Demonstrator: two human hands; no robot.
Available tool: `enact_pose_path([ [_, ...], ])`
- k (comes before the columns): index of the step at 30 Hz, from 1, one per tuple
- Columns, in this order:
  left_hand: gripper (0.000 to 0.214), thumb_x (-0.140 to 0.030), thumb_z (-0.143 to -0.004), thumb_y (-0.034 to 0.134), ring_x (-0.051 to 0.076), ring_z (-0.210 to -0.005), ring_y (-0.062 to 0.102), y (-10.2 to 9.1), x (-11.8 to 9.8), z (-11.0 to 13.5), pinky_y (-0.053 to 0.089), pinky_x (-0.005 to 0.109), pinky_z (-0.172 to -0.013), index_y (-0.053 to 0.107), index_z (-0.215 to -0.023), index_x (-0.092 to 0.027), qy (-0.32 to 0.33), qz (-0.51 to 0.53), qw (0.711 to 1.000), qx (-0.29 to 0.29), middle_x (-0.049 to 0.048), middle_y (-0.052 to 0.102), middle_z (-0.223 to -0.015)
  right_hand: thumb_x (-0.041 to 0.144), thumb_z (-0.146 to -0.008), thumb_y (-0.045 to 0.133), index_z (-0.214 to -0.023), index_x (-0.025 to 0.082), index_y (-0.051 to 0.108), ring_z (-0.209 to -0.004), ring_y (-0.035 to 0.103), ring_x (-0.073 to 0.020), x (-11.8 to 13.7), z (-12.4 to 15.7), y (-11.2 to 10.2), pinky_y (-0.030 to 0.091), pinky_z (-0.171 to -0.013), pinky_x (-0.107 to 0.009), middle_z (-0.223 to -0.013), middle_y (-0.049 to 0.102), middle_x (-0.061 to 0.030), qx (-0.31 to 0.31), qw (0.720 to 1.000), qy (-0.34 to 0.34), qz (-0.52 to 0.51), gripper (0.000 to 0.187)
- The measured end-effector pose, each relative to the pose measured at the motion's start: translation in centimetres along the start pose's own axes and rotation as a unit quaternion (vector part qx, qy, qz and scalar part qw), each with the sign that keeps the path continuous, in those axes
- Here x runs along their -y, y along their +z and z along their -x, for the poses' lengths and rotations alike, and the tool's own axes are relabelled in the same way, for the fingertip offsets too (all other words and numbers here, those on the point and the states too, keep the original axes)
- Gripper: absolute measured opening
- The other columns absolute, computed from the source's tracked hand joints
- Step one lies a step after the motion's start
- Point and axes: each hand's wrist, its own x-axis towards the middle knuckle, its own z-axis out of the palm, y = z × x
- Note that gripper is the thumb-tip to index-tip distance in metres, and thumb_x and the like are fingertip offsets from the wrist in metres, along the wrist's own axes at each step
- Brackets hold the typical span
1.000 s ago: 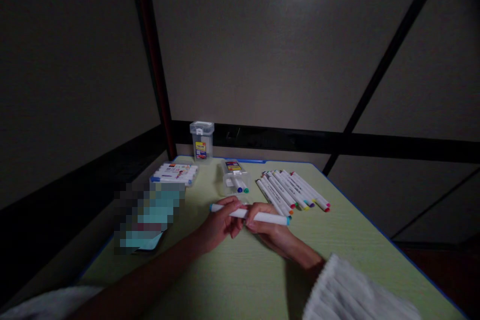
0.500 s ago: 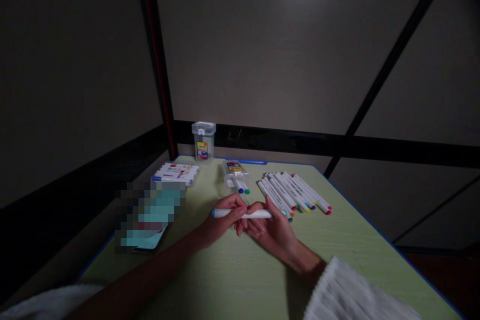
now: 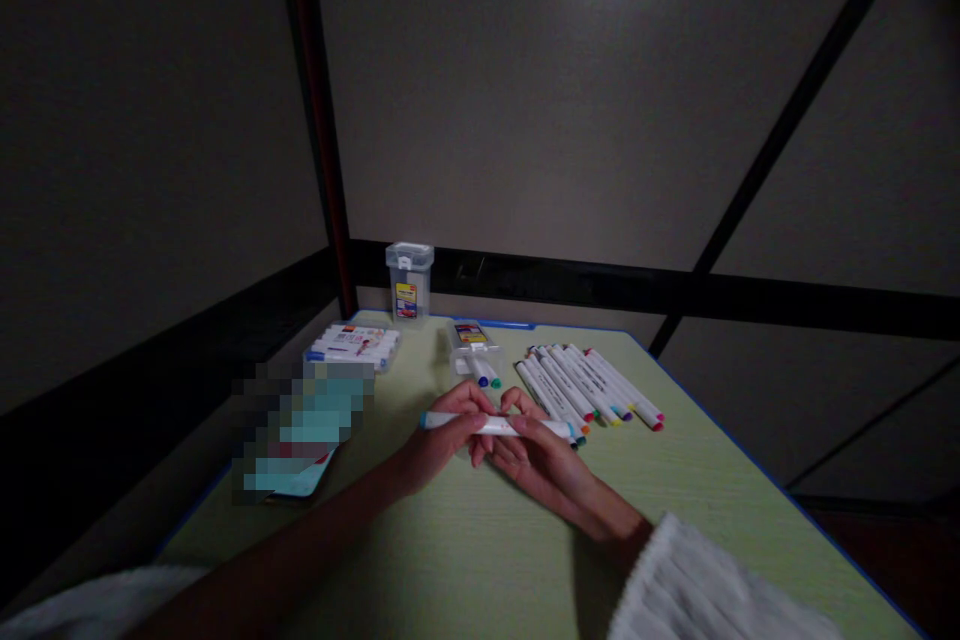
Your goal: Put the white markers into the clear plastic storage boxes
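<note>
A white marker (image 3: 496, 425) with light blue ends lies level between my two hands, above the table. My left hand (image 3: 448, 433) pinches it left of its middle, thumb on the near side. Round its right part my right hand (image 3: 541, 452) is closed, with the thumb along the barrel. Just beyond my right hand several white markers (image 3: 574, 380) with coloured ends lie side by side. A clear plastic case (image 3: 474, 345) lies on its side past my left hand, and two markers, blue-tipped and green-tipped, stick out of its opening.
A clear lidded box (image 3: 409, 282) stands upright at the back left. In front of it lies a flat case of white markers (image 3: 354, 345). A blurred-out turquoise object (image 3: 311, 430) lies at the left edge of the pale green table (image 3: 465, 560). Wall panels rise behind.
My right thumb has come down onto the marker's barrel, and its right light blue end now shows more fully. The marker tilts slightly more. The other things have stayed in place.
</note>
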Motion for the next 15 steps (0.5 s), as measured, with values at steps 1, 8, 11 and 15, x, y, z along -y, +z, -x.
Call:
enact_pose_path([
  [1, 0.023, -0.036, -0.070, 0.058, 0.008, -0.044, 0.049, 0.1, -0.1, 0.0, 0.035, 0.019, -0.042, 0.050, -0.076, -0.015, -0.004, 0.012, 1.000, -0.004, -0.0014, 0.056, -0.054, 0.031, -0.070, 0.063, -0.075, 0.022, 0.047, -0.054, 0.048, -0.0131, -0.1, 0.0, -0.1, 0.035, -0.055, -0.025, -0.047, 0.045, 0.0068, -0.001, 1.000, -0.002, 0.006, 0.019],
  [8, 0.019, -0.029, -0.061, 0.061, 0.009, -0.047, 0.049, 0.3, -0.5, -0.1, 0.032, 0.019, -0.040, 0.054, -0.069, -0.013, -0.026, 0.055, 0.997, -0.038, 0.0001, 0.055, -0.052, 0.031, -0.071, 0.063, -0.069, 0.020, 0.046, -0.053, 0.044, -0.0111, -0.2, 0.2, -0.2, 0.031, -0.055, -0.024, -0.047, 0.039, 0.0074, -0.008, 0.999, -0.025, 0.040, 0.020],
  [11, 0.016, -0.026, -0.057, 0.061, 0.007, -0.041, 0.044, 0.4, -0.6, -0.1, 0.029, 0.019, -0.040, 0.055, -0.064, -0.013, -0.037, 0.072, 0.995, -0.059, -0.0017, 0.052, -0.050, 0.029, -0.068, 0.067, -0.068, 0.019, 0.046, -0.051, 0.042, -0.0094, -0.1, 0.2, -0.2, 0.029, -0.054, -0.023, -0.051, 0.046, 0.0064, -0.012, 0.997, -0.037, 0.070, 0.023],
  [15, 0.025, -0.037, -0.059, 0.062, 0.006, -0.039, 0.042, 1.1, -0.9, 0.0, 0.028, 0.020, -0.039, 0.052, -0.059, -0.014, -0.046, 0.082, 0.991, -0.093, -0.0028, 0.051, -0.050, 0.029, -0.066, 0.068, -0.069, 0.019, 0.045, -0.051, 0.042, -0.0088, 0.0, 0.1, -0.2, 0.025, -0.052, -0.023, -0.054, 0.051, 0.0052, -0.005, 0.995, -0.042, 0.087, 0.025],
])
